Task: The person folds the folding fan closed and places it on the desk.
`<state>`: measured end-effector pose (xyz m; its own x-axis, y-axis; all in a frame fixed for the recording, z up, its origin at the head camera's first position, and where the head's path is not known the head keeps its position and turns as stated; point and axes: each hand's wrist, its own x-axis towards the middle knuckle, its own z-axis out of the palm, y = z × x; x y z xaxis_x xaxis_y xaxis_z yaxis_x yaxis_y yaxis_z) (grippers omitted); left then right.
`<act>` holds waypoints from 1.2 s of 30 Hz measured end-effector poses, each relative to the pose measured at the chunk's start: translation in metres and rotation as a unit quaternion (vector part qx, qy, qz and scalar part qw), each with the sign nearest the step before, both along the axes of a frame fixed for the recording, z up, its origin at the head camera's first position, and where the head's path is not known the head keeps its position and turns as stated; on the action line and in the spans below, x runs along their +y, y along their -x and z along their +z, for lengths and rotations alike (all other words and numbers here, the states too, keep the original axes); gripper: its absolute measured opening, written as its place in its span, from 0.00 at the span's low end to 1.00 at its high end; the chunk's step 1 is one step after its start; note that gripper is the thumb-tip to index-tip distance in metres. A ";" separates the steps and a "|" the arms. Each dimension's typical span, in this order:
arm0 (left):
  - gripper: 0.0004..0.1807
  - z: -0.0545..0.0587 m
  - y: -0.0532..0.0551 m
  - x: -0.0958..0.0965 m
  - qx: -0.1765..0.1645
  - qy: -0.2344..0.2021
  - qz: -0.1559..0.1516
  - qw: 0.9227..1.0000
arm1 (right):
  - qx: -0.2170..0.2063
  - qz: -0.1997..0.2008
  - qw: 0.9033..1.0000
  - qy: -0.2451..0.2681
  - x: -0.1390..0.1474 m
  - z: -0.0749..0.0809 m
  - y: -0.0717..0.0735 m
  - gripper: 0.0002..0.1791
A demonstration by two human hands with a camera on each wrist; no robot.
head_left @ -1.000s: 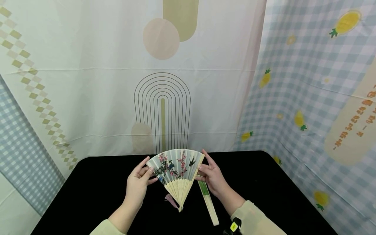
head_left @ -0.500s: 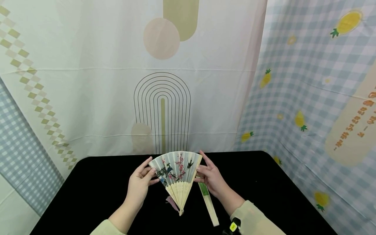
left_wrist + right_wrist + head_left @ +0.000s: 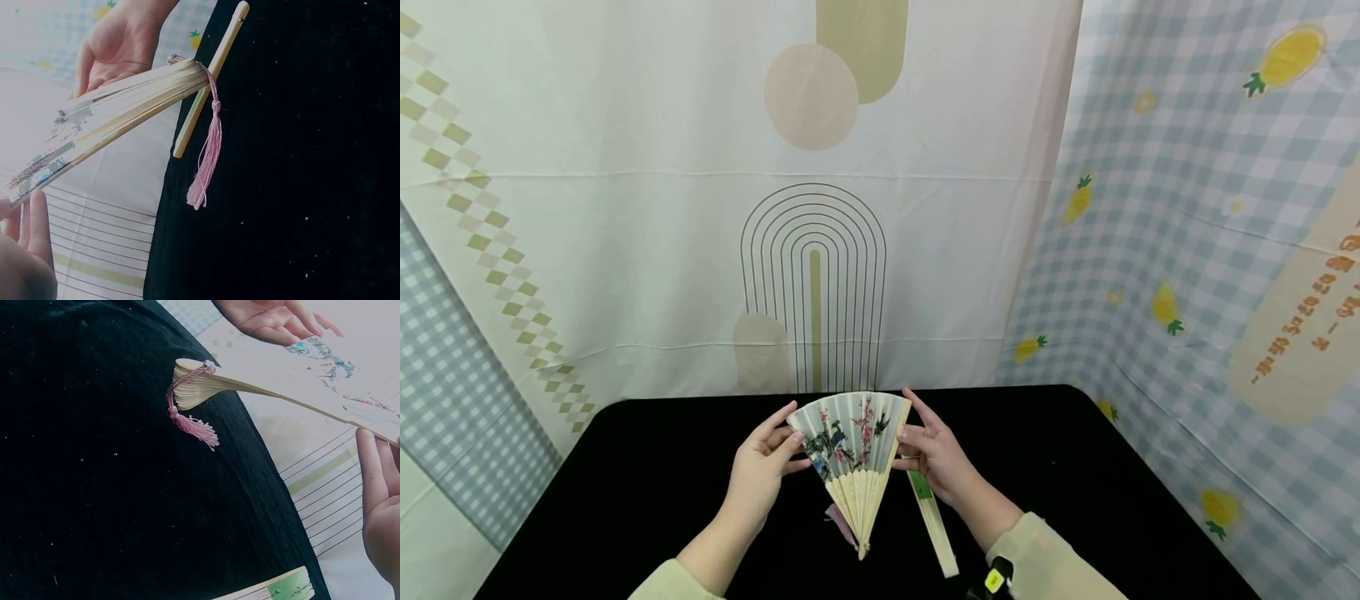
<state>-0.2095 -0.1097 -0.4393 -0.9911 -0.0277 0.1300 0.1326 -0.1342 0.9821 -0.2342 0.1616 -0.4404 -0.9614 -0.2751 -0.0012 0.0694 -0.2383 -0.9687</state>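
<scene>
Between my two hands is a partly spread folding fan [image 3: 850, 442], its pale leaf painted with pink blossoms and birds over cream ribs. The pivot end points down toward me, and a pink tassel [image 3: 209, 153] dangles from it. My left hand [image 3: 758, 471] pinches the fan's left edge between thumb and fingers. On the opposite side my right hand [image 3: 943, 458] holds the right outer rib. A second fan, folded, with a green leaf [image 3: 934, 525], lies on the black table below my right hand; its upper end is partly hidden.
The black cloth-covered table [image 3: 647, 483] ends just beyond the hands. Behind it hangs a white patterned curtain [image 3: 662, 250], and a blue checked curtain [image 3: 1120, 250] with pineapples is at the right.
Both hands have come a little closer together, and the fan's spread has narrowed. The fan has also sunk slightly toward me. The folded green fan stays where it was.
</scene>
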 end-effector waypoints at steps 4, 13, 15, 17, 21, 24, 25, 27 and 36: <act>0.27 0.001 0.000 0.001 -0.002 0.004 -0.005 1.000 | -0.003 0.001 1.000 -0.006 -0.001 0.000 0.000 0.42; 0.27 0.000 0.001 0.004 0.002 0.012 -0.012 1.000 | -0.007 0.009 1.000 -0.008 -0.003 0.000 -0.001 0.42; 0.27 0.000 0.001 0.005 0.004 0.012 -0.014 1.000 | -0.005 0.014 1.000 -0.006 -0.003 -0.001 -0.001 0.42; 0.27 0.000 0.001 0.005 0.007 0.013 -0.015 1.000 | 0.000 0.020 1.000 -0.005 -0.003 -0.001 -0.002 0.42; 0.27 0.000 0.002 0.006 0.008 0.014 -0.016 1.000 | 0.008 0.029 1.000 -0.005 -0.003 -0.001 -0.002 0.43; 0.26 0.000 0.003 0.007 0.006 0.013 -0.018 1.000 | 0.011 0.030 0.999 -0.009 -0.004 -0.001 -0.002 0.43; 0.26 -0.001 0.003 0.007 0.006 0.013 -0.019 1.000 | 0.012 0.030 0.999 -0.010 -0.004 -0.001 -0.002 0.43; 0.27 -0.001 0.003 0.008 0.007 0.011 -0.022 1.000 | 0.015 0.032 0.999 -0.010 -0.004 -0.002 -0.002 0.43; 0.27 -0.001 0.004 0.010 0.005 0.019 -0.039 0.999 | 0.011 0.042 0.999 -0.006 -0.002 -0.002 -0.001 0.43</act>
